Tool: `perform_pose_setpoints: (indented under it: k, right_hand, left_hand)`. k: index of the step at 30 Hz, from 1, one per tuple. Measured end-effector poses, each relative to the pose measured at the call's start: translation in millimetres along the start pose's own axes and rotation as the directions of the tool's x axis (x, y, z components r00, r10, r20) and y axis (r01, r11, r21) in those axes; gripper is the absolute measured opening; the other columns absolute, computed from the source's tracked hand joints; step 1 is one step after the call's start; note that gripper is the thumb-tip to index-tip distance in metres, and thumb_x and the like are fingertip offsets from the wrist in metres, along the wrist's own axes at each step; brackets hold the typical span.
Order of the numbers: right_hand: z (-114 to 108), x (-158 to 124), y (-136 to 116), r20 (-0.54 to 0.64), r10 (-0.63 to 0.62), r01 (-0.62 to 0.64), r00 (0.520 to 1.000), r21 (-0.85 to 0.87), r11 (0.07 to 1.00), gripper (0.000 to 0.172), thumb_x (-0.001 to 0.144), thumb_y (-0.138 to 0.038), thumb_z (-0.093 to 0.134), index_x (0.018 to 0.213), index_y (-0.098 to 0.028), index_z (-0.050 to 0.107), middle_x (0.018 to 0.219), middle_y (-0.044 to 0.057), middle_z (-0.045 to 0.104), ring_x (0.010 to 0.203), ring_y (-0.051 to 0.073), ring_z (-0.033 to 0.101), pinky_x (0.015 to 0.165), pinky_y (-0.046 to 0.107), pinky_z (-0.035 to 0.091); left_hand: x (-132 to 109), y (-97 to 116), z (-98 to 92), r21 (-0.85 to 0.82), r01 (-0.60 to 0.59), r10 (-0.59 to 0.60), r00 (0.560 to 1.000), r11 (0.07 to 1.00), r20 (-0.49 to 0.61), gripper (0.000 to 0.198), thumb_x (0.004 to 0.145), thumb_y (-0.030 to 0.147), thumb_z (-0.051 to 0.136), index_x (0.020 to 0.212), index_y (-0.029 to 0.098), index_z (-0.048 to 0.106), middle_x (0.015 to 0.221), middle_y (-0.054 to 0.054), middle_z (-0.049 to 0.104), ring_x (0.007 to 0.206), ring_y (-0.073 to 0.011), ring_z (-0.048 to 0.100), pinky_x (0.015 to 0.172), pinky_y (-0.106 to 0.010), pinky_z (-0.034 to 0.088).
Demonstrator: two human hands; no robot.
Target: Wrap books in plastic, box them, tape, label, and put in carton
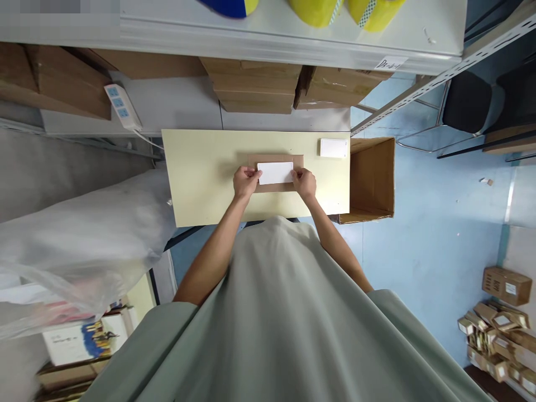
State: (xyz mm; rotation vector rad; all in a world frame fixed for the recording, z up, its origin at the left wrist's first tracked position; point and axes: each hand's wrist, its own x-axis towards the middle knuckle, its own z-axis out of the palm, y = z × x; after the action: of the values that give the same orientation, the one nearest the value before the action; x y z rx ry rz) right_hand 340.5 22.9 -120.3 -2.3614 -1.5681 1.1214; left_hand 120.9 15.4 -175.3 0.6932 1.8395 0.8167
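A blank white rectangular label (275,173) lies over a flat brown cardboard piece (276,158), which may be a small box, on the pale yellow table (201,178). My left hand (246,181) pinches the label's left end between thumb and fingers. At its right end, my right hand (304,182) grips it the same way. Cardboard shows above and below the label. Toward the table's far right corner rests a white stack of what look like labels (334,148), apart from both hands.
An open cardboard box (372,206) stands against the table's right end. Behind the table, a metal shelf (268,39) carries yellow tape rolls (314,11), with cartons (257,84) beneath. A power strip (123,106) lies back left; a large plastic bag (92,223) bulges at left.
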Motion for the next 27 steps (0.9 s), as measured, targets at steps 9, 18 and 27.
perform_pose_setpoints:
  k: [9,18,27]
  right_hand:
    - [-1.3,-4.0,-13.7,0.009,0.040,-0.039,0.999,-0.100,0.994,0.026,0.115,-0.037,0.054,0.115,-0.022,0.075,0.128,0.013,0.083,0.124,0.034,0.076,0.104,0.044,0.061]
    - [-13.5,-5.7,-7.3,0.060,0.034,-0.026,0.998,-0.135,0.990,0.017,0.109,-0.040,0.068,0.107,-0.025,0.077,0.121,0.011,0.084,0.117,0.033,0.077,0.101,0.044,0.062]
    - [-13.7,17.9,-30.2,0.121,0.020,-0.004,0.992,-0.134,0.991,0.011,0.101,-0.037,0.079,0.103,-0.027,0.080,0.121,0.008,0.083,0.113,0.029,0.078,0.101,0.041,0.063]
  left_hand:
    - [-1.7,5.8,5.3,0.271,-0.036,0.059,0.995,0.962,-0.075,0.021,0.086,0.027,0.083,0.097,0.023,0.065,0.096,-0.003,0.079,0.100,-0.0251,0.077,0.097,-0.037,0.056]
    - [3.9,3.7,2.8,0.289,-0.016,0.022,1.000,0.957,-0.018,0.021,0.088,0.029,0.081,0.101,0.022,0.066,0.100,-0.005,0.080,0.100,-0.0250,0.078,0.093,-0.035,0.057]
    - [9.5,-4.9,1.0,0.254,-0.047,0.043,0.999,0.966,0.023,0.026,0.086,0.033,0.084,0.104,0.023,0.068,0.094,-0.004,0.078,0.095,-0.0243,0.077,0.091,-0.036,0.058]
